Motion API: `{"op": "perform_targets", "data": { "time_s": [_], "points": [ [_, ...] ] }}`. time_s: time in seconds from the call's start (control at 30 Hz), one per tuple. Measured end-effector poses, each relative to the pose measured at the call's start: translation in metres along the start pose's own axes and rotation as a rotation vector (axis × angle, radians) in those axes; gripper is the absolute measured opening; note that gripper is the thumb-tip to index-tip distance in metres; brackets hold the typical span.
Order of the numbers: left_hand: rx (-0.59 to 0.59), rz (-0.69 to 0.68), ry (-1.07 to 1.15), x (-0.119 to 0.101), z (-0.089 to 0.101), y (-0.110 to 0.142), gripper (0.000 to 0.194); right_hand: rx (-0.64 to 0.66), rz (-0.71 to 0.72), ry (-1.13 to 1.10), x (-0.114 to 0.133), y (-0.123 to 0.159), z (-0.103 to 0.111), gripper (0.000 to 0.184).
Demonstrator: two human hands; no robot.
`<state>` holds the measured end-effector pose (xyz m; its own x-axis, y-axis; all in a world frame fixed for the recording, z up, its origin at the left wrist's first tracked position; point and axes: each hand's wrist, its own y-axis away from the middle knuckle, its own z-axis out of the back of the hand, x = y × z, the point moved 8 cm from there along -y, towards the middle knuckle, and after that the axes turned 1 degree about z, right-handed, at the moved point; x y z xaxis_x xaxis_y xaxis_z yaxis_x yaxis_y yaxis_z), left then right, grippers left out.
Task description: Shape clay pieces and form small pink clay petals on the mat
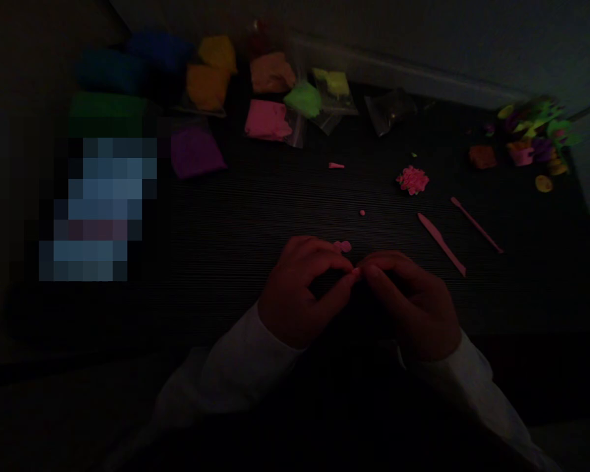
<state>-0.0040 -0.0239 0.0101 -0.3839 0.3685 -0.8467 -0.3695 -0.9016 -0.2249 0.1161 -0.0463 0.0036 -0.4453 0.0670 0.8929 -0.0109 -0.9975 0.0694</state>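
Observation:
My left hand point(302, 295) pinches a small pink piece of modelling clay point(356, 271) between thumb and forefinger. The fingertips of my right hand point(417, 308) are pressed together against the same piece, largely hiding it. Just beyond my left fingers lie flattened pink clay discs point(345, 246), partly covered by the hand. A little pink ball point(362, 212) rests farther up the dark table, with a short pink clay strip point(336, 166) behind it. To the right is a ruffled pink clay flower point(413, 180) with bits of green at its edge.
A pink plastic knife point(441, 244) and a thin pink modelling tool point(476, 225) lie right of my hands. Bagged clay blocks, among them a purple one point(196, 151), line the back. Small finished clay models point(535, 141) cluster far right. A pixelated bright patch point(103, 203) covers the left.

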Motion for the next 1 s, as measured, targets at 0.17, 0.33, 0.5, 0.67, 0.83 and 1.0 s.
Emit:
{"op": "perform_targets", "data": {
  "time_s": [0.17,0.33,0.5,0.67,0.83,1.0],
  "points": [
    [0.002,0.000,-0.008,0.0003,-0.0004,-0.0005,0.007,-0.002,-0.016,-0.002,-0.0009,-0.0005,0.0005,0.008],
    [0.006,-0.001,-0.012,0.0016,-0.0012,-0.0004,0.007,0.002,-0.020,0.008,-0.0014,-0.0014,-0.0019,0.005],
    [0.000,0.008,-0.001,0.0015,-0.0007,-0.0003,0.007,0.009,-0.028,-0.005,-0.0022,-0.0010,0.0004,0.010],
    [-0.013,0.010,0.008,0.0011,0.0009,-0.0001,0.007,0.009,-0.031,-0.008,-0.0022,-0.0009,0.0006,0.008],
    [-0.002,-0.003,0.004,0.0005,-0.0004,-0.0003,0.006,0.000,-0.023,0.014,-0.0010,-0.0009,-0.0008,0.005],
    [-0.006,0.004,0.001,0.0017,-0.0002,-0.0001,0.009,-0.004,-0.034,0.014,-0.0014,-0.0006,-0.0004,0.007]
  ]
}}
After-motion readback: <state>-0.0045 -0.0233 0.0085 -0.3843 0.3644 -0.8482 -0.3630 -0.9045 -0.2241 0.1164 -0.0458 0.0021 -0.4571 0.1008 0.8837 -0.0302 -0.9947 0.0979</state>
